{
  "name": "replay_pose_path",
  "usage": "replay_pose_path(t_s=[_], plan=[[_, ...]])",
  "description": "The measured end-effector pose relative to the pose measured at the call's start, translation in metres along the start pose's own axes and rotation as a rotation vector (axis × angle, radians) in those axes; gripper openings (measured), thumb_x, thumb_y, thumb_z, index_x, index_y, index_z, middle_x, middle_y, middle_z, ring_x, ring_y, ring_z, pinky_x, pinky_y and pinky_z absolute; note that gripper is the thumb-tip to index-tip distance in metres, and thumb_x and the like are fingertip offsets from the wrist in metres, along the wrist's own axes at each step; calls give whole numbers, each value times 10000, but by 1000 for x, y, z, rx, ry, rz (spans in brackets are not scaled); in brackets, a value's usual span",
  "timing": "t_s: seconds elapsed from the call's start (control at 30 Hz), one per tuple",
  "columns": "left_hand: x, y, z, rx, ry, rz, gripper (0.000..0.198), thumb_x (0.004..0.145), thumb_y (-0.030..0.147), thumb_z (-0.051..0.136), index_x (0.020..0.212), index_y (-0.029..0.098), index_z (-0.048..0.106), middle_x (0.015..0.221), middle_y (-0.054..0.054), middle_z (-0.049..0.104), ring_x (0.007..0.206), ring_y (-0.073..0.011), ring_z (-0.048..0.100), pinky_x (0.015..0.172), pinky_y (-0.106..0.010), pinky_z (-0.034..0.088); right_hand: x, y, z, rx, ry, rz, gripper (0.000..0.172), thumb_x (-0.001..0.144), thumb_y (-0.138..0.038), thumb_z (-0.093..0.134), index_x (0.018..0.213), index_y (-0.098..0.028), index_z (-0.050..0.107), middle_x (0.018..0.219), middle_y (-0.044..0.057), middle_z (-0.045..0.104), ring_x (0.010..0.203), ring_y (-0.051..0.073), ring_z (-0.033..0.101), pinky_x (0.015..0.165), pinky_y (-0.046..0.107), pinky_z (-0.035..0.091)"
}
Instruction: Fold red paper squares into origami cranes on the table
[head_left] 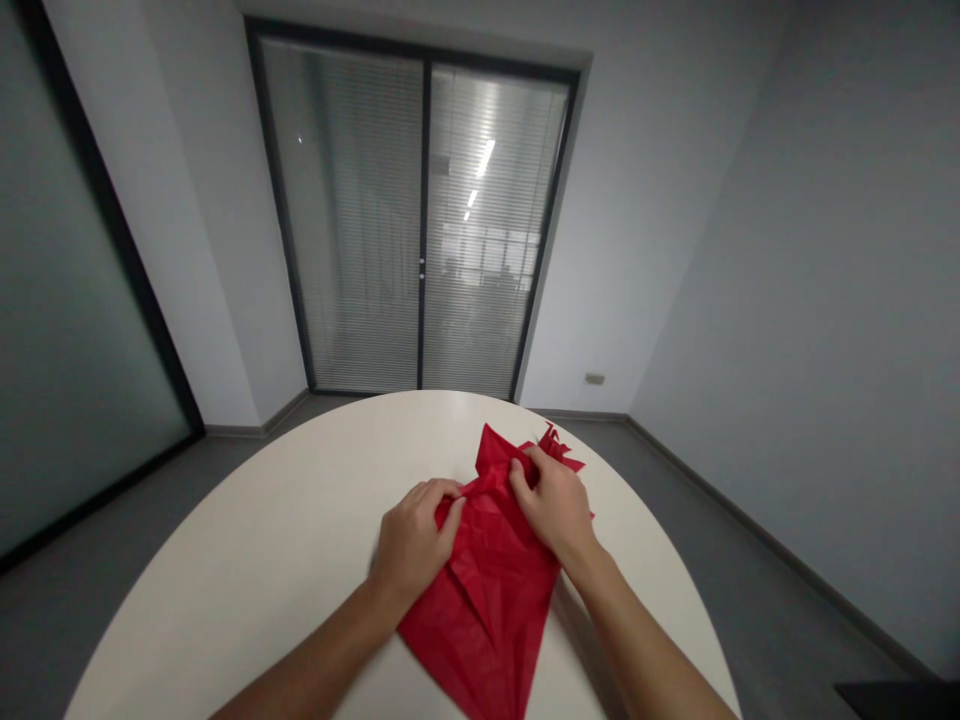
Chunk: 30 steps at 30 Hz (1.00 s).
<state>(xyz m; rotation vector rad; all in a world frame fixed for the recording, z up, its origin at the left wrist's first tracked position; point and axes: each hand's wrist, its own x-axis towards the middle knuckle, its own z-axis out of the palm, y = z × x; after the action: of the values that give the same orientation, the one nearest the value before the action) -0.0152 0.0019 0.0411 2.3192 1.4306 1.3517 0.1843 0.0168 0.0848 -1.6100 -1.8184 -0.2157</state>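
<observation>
A crumpled sheet of thin red material [495,570], like tissue paper or light fabric, lies on the round white table, gathered at its far end and tapering toward me. My left hand [417,532] pinches its left edge between thumb and fingers. On the upper right, my right hand [553,500] is closed on the bunched part, with the fingertips partly hidden in the folds. Beyond the right hand, a ragged, pointed red piece [556,440] sticks out; whether it belongs to the same sheet I cannot tell.
The pale round tabletop [300,530] spreads around the red sheet, its curved edge dropping to a grey floor [630,450]. Behind it stand glass doors with blinds [420,230]. A dark object [896,700] shows at the bottom right corner.
</observation>
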Motion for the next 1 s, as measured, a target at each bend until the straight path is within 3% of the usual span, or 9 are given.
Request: replay_pose_path(t_s=[0.27, 0.57, 0.7, 0.77, 0.87, 1.0], plan=[[3, -2, -3, -128, 26, -297, 127, 922, 351, 522, 884, 243, 578, 819, 0, 727, 771, -193, 703, 700, -274, 480, 3, 11, 1, 10, -36, 59, 238, 952, -374, 452, 856, -212, 598, 705, 34, 678, 637, 197, 629, 591, 271, 344], [15, -28, 3, -630, -1, -537, 305, 800, 487, 612, 881, 197, 564, 628, 5, 656, 563, -179, 635, 505, -236, 438, 9, 40, 16, 270, -115, 123, 323, 944, -471, 457, 871, -216, 641, 732, 37, 704, 669, 209, 652, 628, 280, 405], [19, -32, -4, -694, -113, -698, 357, 705, 451, 680, 897, 173, 566, 629, -9, 657, 524, -166, 616, 480, -229, 427, 10, 54, 28, 346, -180, 149, 330, 928, -475, 472, 902, -198, 651, 742, 42, 711, 672, 207, 654, 626, 282, 426], [19, -31, -10, -677, -170, -728, 382, 704, 383, 677, 998, 175, 549, 628, 3, 659, 477, -145, 583, 442, -212, 391, 9, 54, 30, 327, -210, 143, 321, 916, -471, 503, 974, -199, 663, 745, 34, 713, 675, 200, 657, 631, 279, 430], [17, -30, -18, -654, -351, -702, 412, 743, 263, 602, 1138, 202, 502, 636, 24, 667, 447, -133, 566, 411, -192, 343, 6, 50, 28, 300, -286, 88, 302, 902, -446, 554, 1025, -201, 681, 770, 31, 719, 711, 187, 669, 668, 272, 446], [12, -33, -30, -328, -574, -562, 303, 739, 170, 522, 1036, 200, 572, 644, -1, 688, 527, -170, 629, 439, -209, 360, 3, 41, 24, 201, -364, -22, 283, 922, -403, 561, 1080, -205, 685, 913, 48, 732, 745, 173, 667, 706, 276, 463]])
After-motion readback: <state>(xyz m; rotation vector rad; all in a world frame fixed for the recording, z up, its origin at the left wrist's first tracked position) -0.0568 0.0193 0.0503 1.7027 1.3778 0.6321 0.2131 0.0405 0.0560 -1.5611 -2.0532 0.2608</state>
